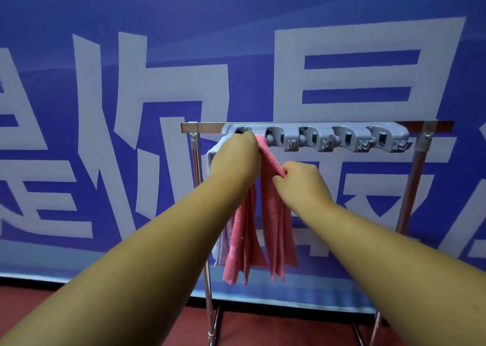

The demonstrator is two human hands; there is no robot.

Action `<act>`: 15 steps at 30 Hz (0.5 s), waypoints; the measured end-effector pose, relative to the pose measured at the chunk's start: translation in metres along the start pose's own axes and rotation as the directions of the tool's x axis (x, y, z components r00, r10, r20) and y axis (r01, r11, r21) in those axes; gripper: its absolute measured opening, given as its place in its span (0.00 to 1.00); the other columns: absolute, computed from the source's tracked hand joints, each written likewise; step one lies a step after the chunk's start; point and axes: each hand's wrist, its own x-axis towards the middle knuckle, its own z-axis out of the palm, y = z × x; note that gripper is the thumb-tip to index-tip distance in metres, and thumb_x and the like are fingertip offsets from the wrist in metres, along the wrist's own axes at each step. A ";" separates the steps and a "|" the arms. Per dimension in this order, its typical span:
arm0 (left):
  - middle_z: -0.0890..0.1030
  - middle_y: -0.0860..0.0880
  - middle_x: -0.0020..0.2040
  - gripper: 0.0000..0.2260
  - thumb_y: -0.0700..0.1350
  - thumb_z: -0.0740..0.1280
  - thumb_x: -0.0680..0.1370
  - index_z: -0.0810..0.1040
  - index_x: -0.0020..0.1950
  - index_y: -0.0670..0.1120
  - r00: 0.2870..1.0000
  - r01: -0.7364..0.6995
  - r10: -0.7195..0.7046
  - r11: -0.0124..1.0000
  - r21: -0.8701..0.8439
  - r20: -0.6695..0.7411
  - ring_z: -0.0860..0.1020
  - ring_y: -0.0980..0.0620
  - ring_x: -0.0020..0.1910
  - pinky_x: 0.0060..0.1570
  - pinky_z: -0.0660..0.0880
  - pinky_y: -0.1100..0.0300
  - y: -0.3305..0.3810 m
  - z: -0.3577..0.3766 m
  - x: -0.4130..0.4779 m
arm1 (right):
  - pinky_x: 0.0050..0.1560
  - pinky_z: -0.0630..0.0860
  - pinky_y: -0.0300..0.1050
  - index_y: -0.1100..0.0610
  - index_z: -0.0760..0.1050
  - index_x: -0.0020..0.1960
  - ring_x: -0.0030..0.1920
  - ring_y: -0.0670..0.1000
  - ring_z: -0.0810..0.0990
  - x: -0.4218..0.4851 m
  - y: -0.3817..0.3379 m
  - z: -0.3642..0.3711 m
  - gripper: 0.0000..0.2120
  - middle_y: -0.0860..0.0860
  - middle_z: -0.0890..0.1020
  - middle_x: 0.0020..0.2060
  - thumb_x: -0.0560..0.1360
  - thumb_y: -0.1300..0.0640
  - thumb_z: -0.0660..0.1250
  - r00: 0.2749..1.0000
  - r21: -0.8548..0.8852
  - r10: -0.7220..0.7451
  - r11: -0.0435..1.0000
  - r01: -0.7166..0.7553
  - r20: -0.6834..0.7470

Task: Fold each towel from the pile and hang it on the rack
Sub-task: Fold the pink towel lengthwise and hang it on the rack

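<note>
A pink towel (pixel 273 214) hangs folded from the left end of a grey clip rack (pixel 342 139) fixed to a chrome stand (pixel 410 188). My left hand (pixel 235 159) is up at the leftmost clip, its fingers curled over the top of the pink towel. My right hand (pixel 299 181) pinches the towel's right edge a little lower. Behind my left hand a pale blue-grey towel (pixel 214 151) hangs from the same end, mostly hidden.
A blue banner with large white characters (pixel 131 109) covers the wall right behind the stand. Several grey clips to the right hold nothing. Red floor (pixel 276 327) lies below, with the stand's chrome base bars (pixel 214 319) on it.
</note>
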 end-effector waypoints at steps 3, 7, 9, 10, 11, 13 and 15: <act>0.74 0.46 0.43 0.04 0.45 0.61 0.83 0.73 0.52 0.46 0.994 -0.014 0.014 1.000 0.005 -0.105 0.74 0.43 0.46 0.45 0.75 0.52 0.000 0.009 -0.002 | 0.35 0.73 0.49 0.53 0.75 0.39 0.39 0.57 0.79 -0.005 -0.003 0.006 0.09 0.53 0.81 0.37 0.77 0.53 0.69 0.998 0.204 0.066 0.977 -0.066 0.007; 0.76 0.45 0.43 0.10 0.46 0.60 0.84 0.76 0.53 0.40 0.994 0.068 -0.085 0.974 -0.217 -0.070 0.73 0.44 0.44 0.42 0.67 0.54 -0.002 0.023 -0.011 | 0.33 0.68 0.44 0.50 0.74 0.43 0.38 0.51 0.78 -0.008 0.000 0.016 0.07 0.50 0.81 0.39 0.79 0.53 0.68 0.989 0.314 0.098 0.941 -0.128 0.108; 0.78 0.44 0.42 0.10 0.46 0.61 0.83 0.76 0.52 0.40 0.987 0.148 -0.162 0.933 -0.329 -0.016 0.76 0.43 0.44 0.42 0.67 0.54 -0.005 0.032 -0.018 | 0.34 0.71 0.44 0.49 0.74 0.45 0.38 0.50 0.80 -0.009 0.006 0.023 0.05 0.49 0.82 0.40 0.80 0.53 0.68 0.980 0.351 0.110 0.922 -0.163 0.167; 0.78 0.44 0.42 0.10 0.46 0.61 0.83 0.76 0.51 0.40 0.982 0.175 -0.188 0.917 -0.360 0.000 0.77 0.42 0.44 0.42 0.67 0.54 -0.007 0.039 -0.023 | 0.36 0.74 0.44 0.49 0.75 0.47 0.40 0.52 0.81 -0.011 0.009 0.027 0.03 0.50 0.83 0.41 0.79 0.53 0.68 0.974 0.378 0.125 0.906 -0.190 0.191; 0.79 0.44 0.42 0.10 0.46 0.62 0.81 0.77 0.50 0.40 0.978 0.198 -0.207 0.903 -0.381 0.017 0.77 0.42 0.43 0.41 0.67 0.55 -0.010 0.046 -0.028 | 0.37 0.75 0.45 0.48 0.76 0.48 0.41 0.52 0.82 -0.013 0.011 0.031 0.02 0.50 0.83 0.42 0.79 0.53 0.69 0.966 0.392 0.145 0.893 -0.221 0.214; 0.81 0.44 0.43 0.09 0.47 0.63 0.78 0.78 0.49 0.42 0.971 0.233 -0.231 0.883 -0.408 0.054 0.79 0.41 0.44 0.41 0.70 0.54 -0.015 0.062 -0.038 | 0.39 0.79 0.48 0.49 0.77 0.52 0.42 0.52 0.83 -0.016 0.015 0.041 0.06 0.50 0.85 0.44 0.76 0.51 0.70 0.946 0.414 0.195 0.862 -0.292 0.261; 0.83 0.45 0.45 0.09 0.47 0.63 0.76 0.79 0.49 0.44 0.961 0.277 -0.258 0.855 -0.439 0.105 0.81 0.42 0.45 0.43 0.76 0.53 -0.020 0.078 -0.049 | 0.49 0.86 0.56 0.49 0.80 0.53 0.45 0.54 0.87 -0.019 0.023 0.053 0.12 0.50 0.87 0.44 0.71 0.48 0.72 0.926 0.455 0.240 0.817 -0.355 0.292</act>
